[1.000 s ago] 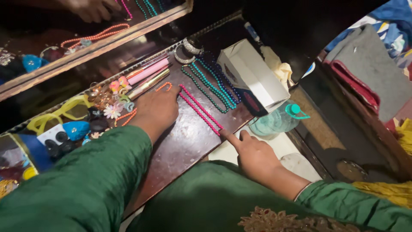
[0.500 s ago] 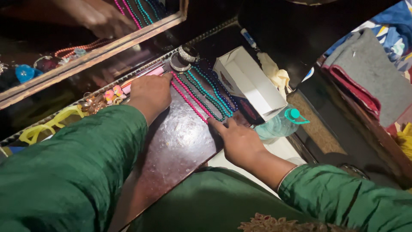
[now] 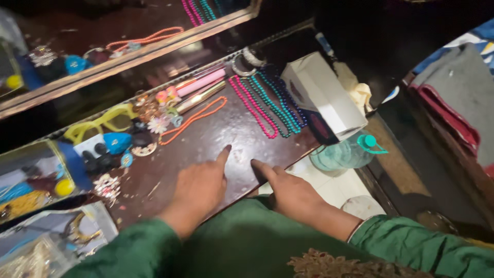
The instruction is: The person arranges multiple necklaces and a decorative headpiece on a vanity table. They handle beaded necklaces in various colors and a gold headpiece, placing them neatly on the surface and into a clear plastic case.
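Both hands are resting empty on the dark wooden table (image 3: 216, 139), the left hand (image 3: 198, 188) and the right hand (image 3: 288, 188) lying side by side, each with its forefinger pointing forward and gripping nothing. Just beyond the fingertips the pink bead necklace (image 3: 252, 105) is lying in straight rows beside the green bead necklace (image 3: 275, 105); the orange bead necklace (image 3: 191, 119) is curving ahead of the left hand. To the right of the right hand, a white box (image 3: 324, 92) is sitting at the table's edge above a plastic water bottle (image 3: 345, 152). A careless sweep is likely risking tangled strands or beads sliding off that edge.
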